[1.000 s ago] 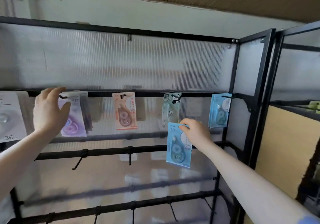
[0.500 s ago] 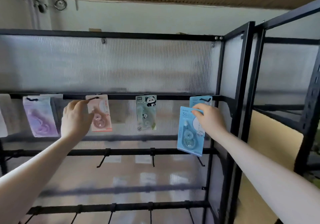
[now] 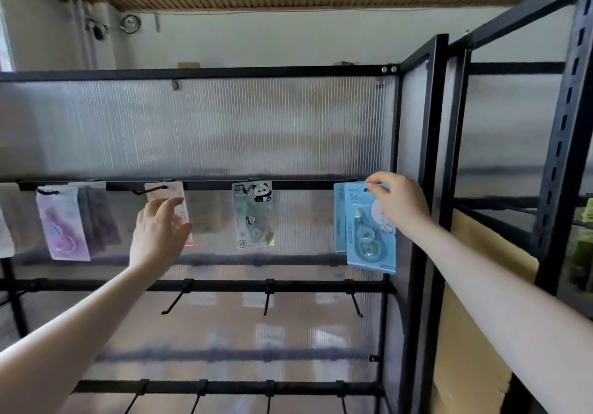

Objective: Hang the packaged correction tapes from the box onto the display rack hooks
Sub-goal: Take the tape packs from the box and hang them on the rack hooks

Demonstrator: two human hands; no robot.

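The right hand [image 3: 398, 203] pinches the top of the blue correction tape pack [image 3: 369, 230], hanging lengthwise at the top rail's [image 3: 305, 185] right-end hook; the left hand [image 3: 157, 234], fingers loosely spread, is farther away.

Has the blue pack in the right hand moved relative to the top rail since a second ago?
Yes. The blue pack rose and shifted right to the rail's end hook.

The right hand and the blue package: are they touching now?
Touching. The head view shows the right hand pinching the blue package at its top edge.
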